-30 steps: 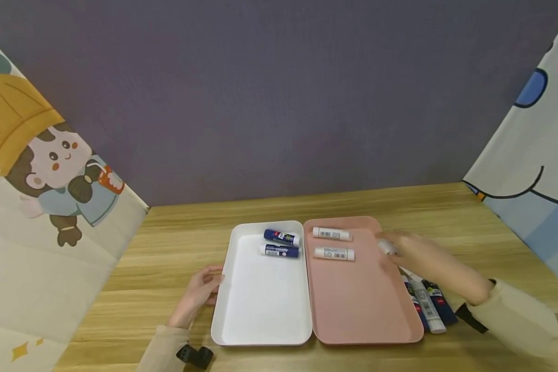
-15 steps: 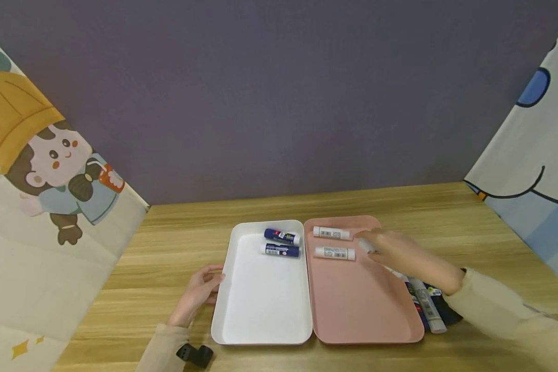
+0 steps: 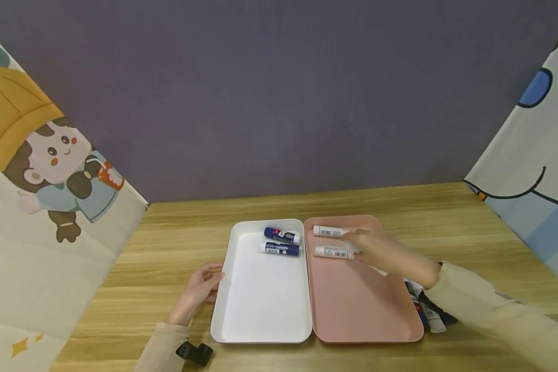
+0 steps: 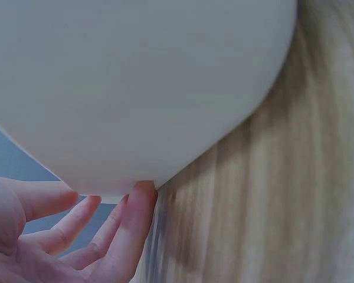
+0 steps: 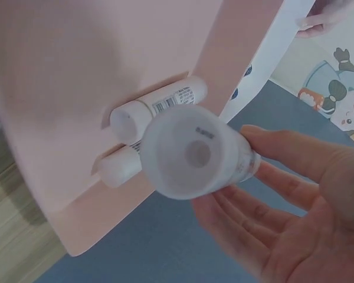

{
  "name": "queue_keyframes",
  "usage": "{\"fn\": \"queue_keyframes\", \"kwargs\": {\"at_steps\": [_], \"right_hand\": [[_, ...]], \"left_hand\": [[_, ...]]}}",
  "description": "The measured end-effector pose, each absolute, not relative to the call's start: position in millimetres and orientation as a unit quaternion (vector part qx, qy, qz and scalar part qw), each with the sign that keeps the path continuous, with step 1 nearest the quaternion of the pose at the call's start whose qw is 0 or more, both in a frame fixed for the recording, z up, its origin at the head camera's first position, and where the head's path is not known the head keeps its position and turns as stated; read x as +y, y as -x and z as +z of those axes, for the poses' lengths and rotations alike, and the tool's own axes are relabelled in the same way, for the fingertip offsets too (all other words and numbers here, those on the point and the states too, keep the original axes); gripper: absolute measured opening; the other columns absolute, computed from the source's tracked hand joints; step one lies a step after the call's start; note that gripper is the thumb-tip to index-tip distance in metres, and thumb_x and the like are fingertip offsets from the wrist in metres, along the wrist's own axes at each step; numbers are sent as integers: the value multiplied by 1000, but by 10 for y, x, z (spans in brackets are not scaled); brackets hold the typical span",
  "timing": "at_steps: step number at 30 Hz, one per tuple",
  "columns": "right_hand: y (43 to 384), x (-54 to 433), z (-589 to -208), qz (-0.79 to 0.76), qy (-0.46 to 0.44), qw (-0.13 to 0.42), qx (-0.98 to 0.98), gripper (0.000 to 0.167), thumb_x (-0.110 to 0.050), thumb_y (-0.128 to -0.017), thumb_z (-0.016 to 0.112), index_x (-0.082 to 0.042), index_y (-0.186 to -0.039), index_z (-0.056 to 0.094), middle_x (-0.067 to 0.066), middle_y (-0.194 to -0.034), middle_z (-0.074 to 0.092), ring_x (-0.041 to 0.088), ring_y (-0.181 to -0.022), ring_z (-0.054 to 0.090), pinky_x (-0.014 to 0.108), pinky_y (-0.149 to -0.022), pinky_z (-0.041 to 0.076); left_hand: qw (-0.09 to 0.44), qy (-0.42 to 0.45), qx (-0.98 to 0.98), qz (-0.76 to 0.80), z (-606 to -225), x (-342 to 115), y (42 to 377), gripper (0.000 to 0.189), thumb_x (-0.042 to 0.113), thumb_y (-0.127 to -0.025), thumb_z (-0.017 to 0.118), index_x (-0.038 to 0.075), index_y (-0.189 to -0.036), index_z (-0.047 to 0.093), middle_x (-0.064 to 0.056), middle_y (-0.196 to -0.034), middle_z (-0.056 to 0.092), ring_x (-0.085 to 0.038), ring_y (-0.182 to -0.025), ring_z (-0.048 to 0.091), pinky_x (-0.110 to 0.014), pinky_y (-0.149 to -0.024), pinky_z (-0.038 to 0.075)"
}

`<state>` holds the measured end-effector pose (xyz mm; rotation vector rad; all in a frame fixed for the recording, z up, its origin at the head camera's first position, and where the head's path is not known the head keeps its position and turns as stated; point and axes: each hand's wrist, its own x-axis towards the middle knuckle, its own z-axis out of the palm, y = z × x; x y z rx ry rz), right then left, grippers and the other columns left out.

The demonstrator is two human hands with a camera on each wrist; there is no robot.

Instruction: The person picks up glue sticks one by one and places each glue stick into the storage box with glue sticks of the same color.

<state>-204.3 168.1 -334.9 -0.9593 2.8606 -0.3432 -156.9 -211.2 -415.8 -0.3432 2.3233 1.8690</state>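
Observation:
My right hand point(image 3: 388, 254) holds a white glue stick point(image 5: 227, 156) between thumb and fingers, its round end toward the right wrist camera. It is over the far part of a pink tray point(image 3: 353, 315), where two white glue sticks, one farther point(image 3: 326, 231) and one nearer point(image 3: 330, 251), lie side by side. Fingertips of my left hand point(image 3: 197, 290) touch the left edge of a white tray point(image 3: 260, 310), fingers slightly bent. Inside that tray lie two navy glue sticks, one farther point(image 3: 281, 235) and one nearer point(image 3: 279, 249).
Several more glue sticks point(image 3: 434, 319) lie right of the pink tray, partly hidden by my right forearm. The trays touch along their long sides on a wooden table point(image 3: 176, 235). A dark panel point(image 3: 279, 103) stands behind, with printed cloths at both sides.
My right hand has moved left over the pink tray with the white glue stick, stopping near the two lying white ones. My left hand stays at the white tray's edge.

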Motion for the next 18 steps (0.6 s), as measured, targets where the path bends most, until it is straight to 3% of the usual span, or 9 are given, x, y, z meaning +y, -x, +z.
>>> {"fn": "queue_keyframes", "kwargs": {"at_steps": [5,11,15,18], "right_hand": [[2065,1597,-3365,-100,333,34,937,43,-7,-75,69,-3,-116,55,11,-94,62,17,-72,57,22,-52,43],[2075,1509,-3387,-109,328,52,937,41,-4,-76,66,-2,-116,56,10,-88,60,14,-66,52,22,-51,38],[2072,1465,-3417,-104,357,21,928,36,-7,-75,69,-3,-109,60,9,-90,64,19,-75,59,26,-57,46],[2073,1440,-3447,-104,383,-8,918,28,-7,-73,70,-4,-100,63,7,-91,65,16,-74,60,25,-58,48]], "left_hand": [[68,113,775,618,-4157,-2109,1568,34,6,-88,51,-5,-120,45,-14,-92,60,-19,-66,61,-35,-55,53],[68,114,777,616,-4167,-2109,1570,33,6,-88,51,-5,-119,45,-14,-92,60,-19,-67,61,-35,-54,52],[69,114,774,619,-4166,-2110,1571,33,5,-88,50,-5,-119,45,-14,-92,60,-19,-66,61,-35,-54,52],[71,112,776,617,-4158,-2110,1568,33,6,-89,50,-5,-119,45,-15,-93,59,-19,-67,61,-34,-54,52]]}}
